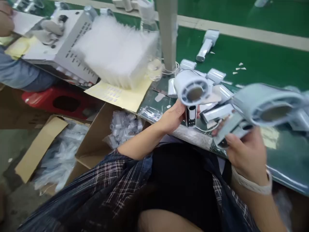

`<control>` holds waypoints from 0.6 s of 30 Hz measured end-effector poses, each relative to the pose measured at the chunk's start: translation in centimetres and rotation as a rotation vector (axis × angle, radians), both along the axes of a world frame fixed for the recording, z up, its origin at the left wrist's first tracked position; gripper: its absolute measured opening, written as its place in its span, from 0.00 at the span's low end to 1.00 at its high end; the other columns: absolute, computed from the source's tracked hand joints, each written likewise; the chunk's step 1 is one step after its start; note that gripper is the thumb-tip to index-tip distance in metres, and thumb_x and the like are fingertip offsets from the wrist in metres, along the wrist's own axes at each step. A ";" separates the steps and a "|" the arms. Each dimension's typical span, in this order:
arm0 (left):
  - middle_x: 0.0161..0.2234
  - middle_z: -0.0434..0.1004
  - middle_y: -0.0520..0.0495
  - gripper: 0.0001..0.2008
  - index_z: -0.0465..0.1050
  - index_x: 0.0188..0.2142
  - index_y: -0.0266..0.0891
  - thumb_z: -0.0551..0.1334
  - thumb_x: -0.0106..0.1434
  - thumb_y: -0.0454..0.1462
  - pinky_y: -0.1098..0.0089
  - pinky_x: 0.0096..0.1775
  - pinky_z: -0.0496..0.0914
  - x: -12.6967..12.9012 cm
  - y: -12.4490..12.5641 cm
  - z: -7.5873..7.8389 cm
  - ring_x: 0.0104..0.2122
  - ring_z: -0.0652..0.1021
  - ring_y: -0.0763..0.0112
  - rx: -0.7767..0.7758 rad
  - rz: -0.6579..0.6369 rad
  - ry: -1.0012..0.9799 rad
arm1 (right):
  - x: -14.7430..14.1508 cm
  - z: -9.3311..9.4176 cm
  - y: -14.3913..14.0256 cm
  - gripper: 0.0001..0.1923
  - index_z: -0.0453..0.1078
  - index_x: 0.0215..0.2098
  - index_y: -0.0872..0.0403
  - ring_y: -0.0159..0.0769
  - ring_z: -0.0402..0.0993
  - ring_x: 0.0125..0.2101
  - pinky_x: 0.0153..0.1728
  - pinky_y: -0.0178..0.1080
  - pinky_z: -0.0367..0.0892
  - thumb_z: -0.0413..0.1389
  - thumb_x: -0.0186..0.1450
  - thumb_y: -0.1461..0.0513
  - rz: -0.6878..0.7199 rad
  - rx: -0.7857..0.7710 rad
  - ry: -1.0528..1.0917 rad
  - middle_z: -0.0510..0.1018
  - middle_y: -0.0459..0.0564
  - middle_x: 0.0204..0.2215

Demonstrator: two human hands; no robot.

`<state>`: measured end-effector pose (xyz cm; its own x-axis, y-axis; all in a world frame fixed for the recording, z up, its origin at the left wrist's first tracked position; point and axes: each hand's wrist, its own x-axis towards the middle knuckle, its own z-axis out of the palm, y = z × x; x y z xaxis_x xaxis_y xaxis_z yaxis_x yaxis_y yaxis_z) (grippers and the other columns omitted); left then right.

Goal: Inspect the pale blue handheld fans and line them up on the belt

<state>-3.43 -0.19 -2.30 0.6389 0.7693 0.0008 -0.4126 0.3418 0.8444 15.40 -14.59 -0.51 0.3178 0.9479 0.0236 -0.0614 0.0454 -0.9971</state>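
Note:
My left hand (172, 116) is closed around the handle of a pale blue, hair-dryer-shaped housing (193, 84). Its round end, an open ring with ribs inside, faces me. In my right hand (249, 156) is a second such housing (256, 100), gripped by its handle and blurred by motion. A pale wristband (252, 184) circles my right wrist. Behind and between my hands, several similar pale blue housings (218, 112) lie in a pile on the green table (241, 61).
One more housing (207, 45) lies farther back. A grey post (167, 32) rises beside a white foam block (118, 48) and yellow sheet (120, 98). Left are a white perforated box (72, 42), a co-worker's sleeve (21, 72), a red stool (60, 101) and cardboard boxes (90, 138) holding bagged parts.

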 end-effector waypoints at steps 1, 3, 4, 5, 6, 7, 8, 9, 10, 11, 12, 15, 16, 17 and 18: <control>0.43 0.82 0.45 0.35 0.74 0.49 0.41 0.77 0.56 0.64 0.59 0.49 0.81 0.9 -0.8 -0.7 0.41 0.83 0.62 -0.056 -0.064 -0.012 | 0.0 -0.1 0.0 0.19 0.75 0.53 0.40 0.47 0.83 0.39 0.44 0.54 0.84 0.72 0.67 0.50 -0.035 0.006 0.050 0.83 0.48 0.43; 0.42 0.79 0.49 0.36 0.69 0.50 0.43 0.82 0.53 0.57 0.62 0.45 0.80 2.3 -2.3 -1.1 0.39 0.82 0.65 -0.118 -0.196 -0.048 | -0.3 -0.5 0.0 0.20 0.74 0.53 0.41 0.47 0.84 0.42 0.44 0.53 0.84 0.70 0.67 0.50 -0.066 -0.001 0.151 0.83 0.49 0.46; 0.41 0.78 0.50 0.36 0.67 0.49 0.43 0.83 0.52 0.53 0.63 0.44 0.80 2.8 -3.0 -1.0 0.38 0.81 0.67 -0.111 -0.236 -0.066 | -0.5 -0.6 -0.1 0.19 0.74 0.54 0.42 0.48 0.85 0.45 0.45 0.53 0.85 0.69 0.68 0.50 -0.064 -0.009 0.174 0.84 0.49 0.48; 0.40 0.77 0.52 0.35 0.65 0.49 0.44 0.83 0.54 0.49 0.64 0.43 0.79 3.2 -3.4 -0.8 0.37 0.80 0.69 -0.087 -0.267 -0.079 | -0.6 -0.7 -0.3 0.19 0.73 0.55 0.42 0.49 0.85 0.47 0.47 0.54 0.85 0.68 0.68 0.51 -0.066 -0.010 0.186 0.84 0.50 0.50; 0.40 0.76 0.52 0.33 0.64 0.49 0.44 0.82 0.56 0.48 0.64 0.44 0.79 3.3 -3.7 -0.5 0.36 0.80 0.70 -0.056 -0.296 -0.084 | -0.7 -0.7 -0.5 0.19 0.73 0.56 0.42 0.50 0.85 0.48 0.47 0.54 0.85 0.68 0.69 0.51 -0.067 -0.010 0.193 0.84 0.50 0.50; 0.40 0.76 0.51 0.31 0.63 0.49 0.43 0.80 0.60 0.48 0.63 0.45 0.79 3.2 -3.8 -0.2 0.36 0.80 0.70 -0.023 -0.322 -0.079 | -0.6 -0.7 -0.6 0.19 0.72 0.56 0.42 0.50 0.85 0.47 0.47 0.54 0.85 0.67 0.69 0.51 -0.060 -0.012 0.194 0.85 0.51 0.50; 0.40 0.77 0.51 0.29 0.63 0.50 0.43 0.78 0.63 0.49 0.62 0.46 0.79 3.1 -3.8 0.2 0.36 0.81 0.69 0.011 -0.345 -0.067 | -0.6 -0.7 -0.8 0.20 0.72 0.56 0.43 0.49 0.86 0.45 0.45 0.54 0.85 0.67 0.69 0.51 -0.048 -0.020 0.193 0.85 0.51 0.50; 0.40 0.77 0.50 0.29 0.62 0.50 0.43 0.77 0.64 0.50 0.61 0.46 0.79 2.8 -3.7 0.4 0.37 0.82 0.68 0.042 -0.359 -0.045 | -0.5 -0.7 -0.9 0.21 0.72 0.56 0.43 0.48 0.85 0.42 0.43 0.53 0.85 0.68 0.69 0.50 -0.038 -0.030 0.192 0.85 0.52 0.49; 0.41 0.77 0.50 0.29 0.62 0.50 0.43 0.76 0.65 0.51 0.60 0.46 0.80 2.5 -3.5 0.7 0.37 0.82 0.68 0.068 -0.352 -0.020 | -0.4 -0.7 -0.9 0.22 0.72 0.56 0.44 0.47 0.85 0.40 0.40 0.51 0.85 0.68 0.68 0.50 -0.035 -0.042 0.193 0.85 0.52 0.49; 0.41 0.77 0.50 0.29 0.61 0.50 0.43 0.76 0.65 0.52 0.60 0.45 0.80 2.2 -3.3 0.9 0.36 0.82 0.68 0.089 -0.326 0.002 | -0.3 -0.7 -0.8 0.22 0.72 0.56 0.44 0.46 0.84 0.38 0.39 0.50 0.85 0.68 0.68 0.49 -0.038 -0.052 0.197 0.85 0.52 0.48; 0.41 0.77 0.51 0.29 0.61 0.50 0.43 0.76 0.65 0.52 0.61 0.44 0.80 1.8 -3.1 1.0 0.35 0.82 0.68 0.103 -0.292 0.020 | -0.3 -0.7 -0.7 0.22 0.72 0.56 0.44 0.45 0.84 0.36 0.38 0.50 0.84 0.69 0.67 0.49 -0.048 -0.058 0.202 0.85 0.51 0.47; 0.44 0.78 0.50 0.31 0.60 0.51 0.43 0.77 0.64 0.50 0.61 0.45 0.79 1.0 -2.8 1.3 0.37 0.84 0.67 0.098 -0.282 0.036 | -0.5 -0.8 -0.2 0.21 0.73 0.55 0.44 0.46 0.84 0.37 0.39 0.51 0.85 0.68 0.67 0.50 -0.071 -0.070 0.207 0.85 0.51 0.46; 0.44 0.79 0.49 0.32 0.59 0.52 0.43 0.78 0.64 0.50 0.61 0.46 0.80 0.7 -2.7 1.3 0.39 0.85 0.65 0.086 -0.310 0.029 | -0.6 -0.9 0.0 0.20 0.73 0.54 0.44 0.47 0.84 0.38 0.40 0.52 0.85 0.68 0.67 0.50 -0.070 -0.073 0.203 0.85 0.51 0.46; 0.45 0.79 0.48 0.32 0.59 0.53 0.44 0.78 0.64 0.49 0.60 0.47 0.80 0.5 -2.6 1.3 0.40 0.86 0.64 0.076 -0.330 0.022 | -0.8 -0.9 0.2 0.20 0.74 0.53 0.44 0.47 0.84 0.38 0.39 0.52 0.85 0.69 0.66 0.50 -0.067 -0.076 0.200 0.85 0.51 0.46; 0.45 0.78 0.49 0.32 0.59 0.54 0.44 0.78 0.64 0.49 0.60 0.47 0.80 0.4 -2.5 1.2 0.39 0.85 0.65 0.074 -0.325 0.018 | -0.9 -0.9 0.4 0.20 0.75 0.52 0.44 0.47 0.84 0.38 0.39 0.52 0.85 0.70 0.65 0.50 -0.063 -0.079 0.202 0.85 0.52 0.45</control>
